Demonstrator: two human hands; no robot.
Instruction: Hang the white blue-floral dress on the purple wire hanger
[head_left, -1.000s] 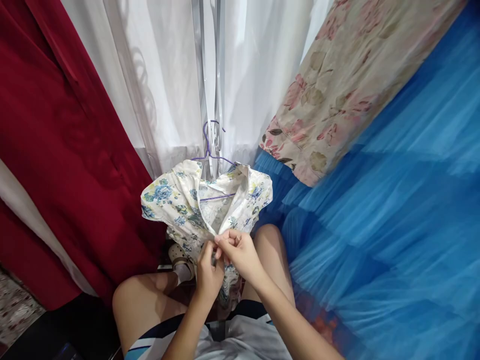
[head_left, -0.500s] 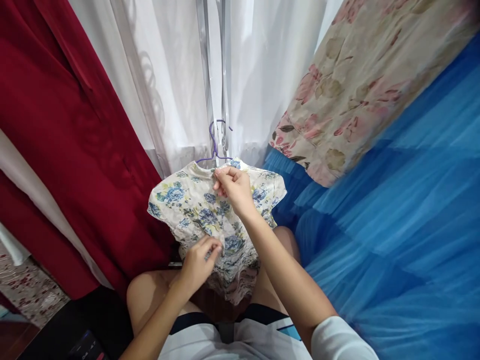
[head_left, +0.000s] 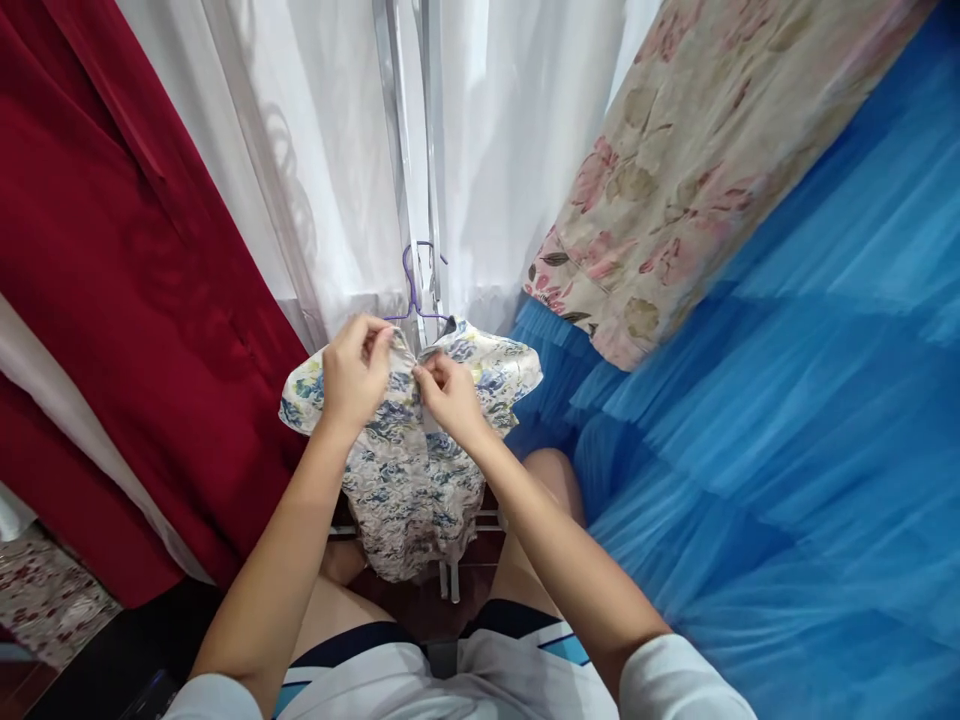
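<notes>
A small white blouse (head_left: pixel 420 490) with blue flowers hangs on a purple hanger (head_left: pixel 412 280) in front of me. My left hand (head_left: pixel 357 370) pinches its neckline on the left side, fingers closed. Close by, my right hand (head_left: pixel 448 393) grips the collar edge near the middle of the neck opening, thumb and finger pressed together. Between the two hands the neckline is drawn up into folds. The lower part of the blouse looks crinkled and hangs between my knees.
Red cloth (head_left: pixel 187 330) hangs on the left and white curtains (head_left: pixel 517 140) at the back. A metal pole (head_left: pixel 405 130) stands behind the hanger. On the right hang a floral cloth (head_left: pixel 637 200) and blue tulle (head_left: pixel 750 420). Something black (head_left: pixel 142 640) lies at lower left.
My left hand has moved up from the blouse's lower front to the left of its neckline and grips there. My right hand has shifted slightly left and down, still at the collar.
</notes>
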